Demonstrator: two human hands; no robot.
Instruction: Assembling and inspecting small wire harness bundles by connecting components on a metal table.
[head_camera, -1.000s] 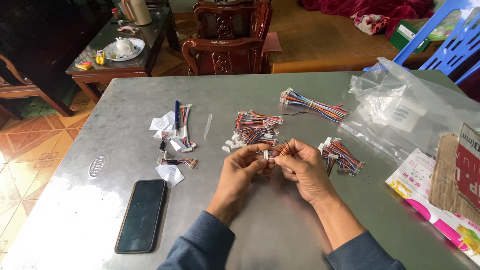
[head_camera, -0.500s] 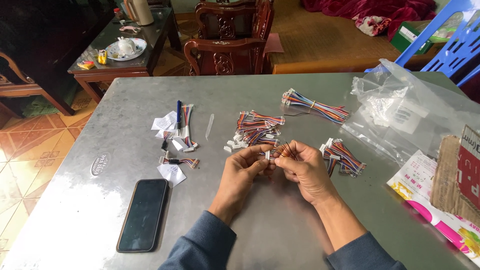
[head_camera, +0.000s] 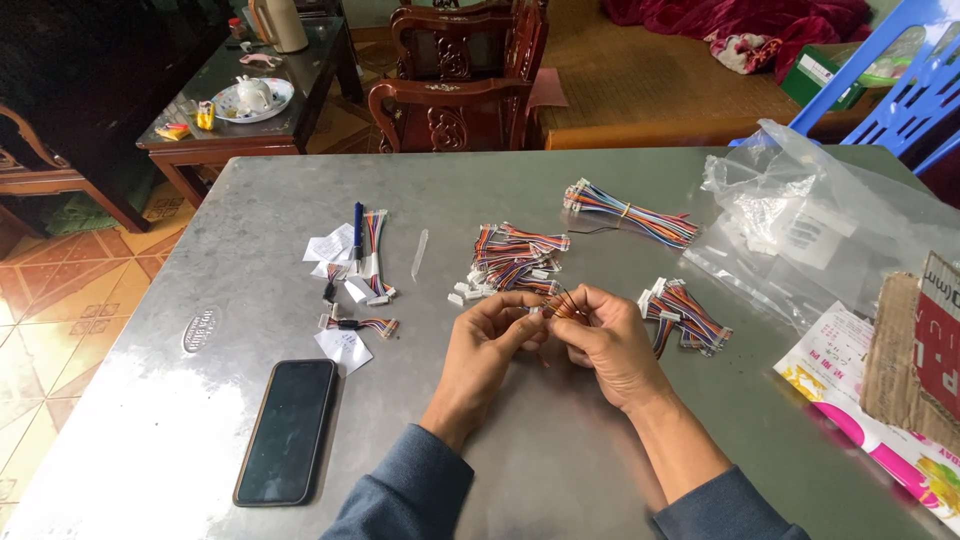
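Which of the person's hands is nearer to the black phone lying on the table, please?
Left. The left hand is just right of the phone, slightly farther up the table; the right hand lies beyond it, farther right.

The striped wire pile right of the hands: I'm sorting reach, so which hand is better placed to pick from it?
Probably the right hand: the pile lies just beside it, while the left hand would have to cross over.

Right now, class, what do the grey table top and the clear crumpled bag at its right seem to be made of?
Grey table top: probably brushed sheet metal, judging by its dull, streaky reflections. Clear crumpled bag: thin plastic film, see-through with glossy creases.
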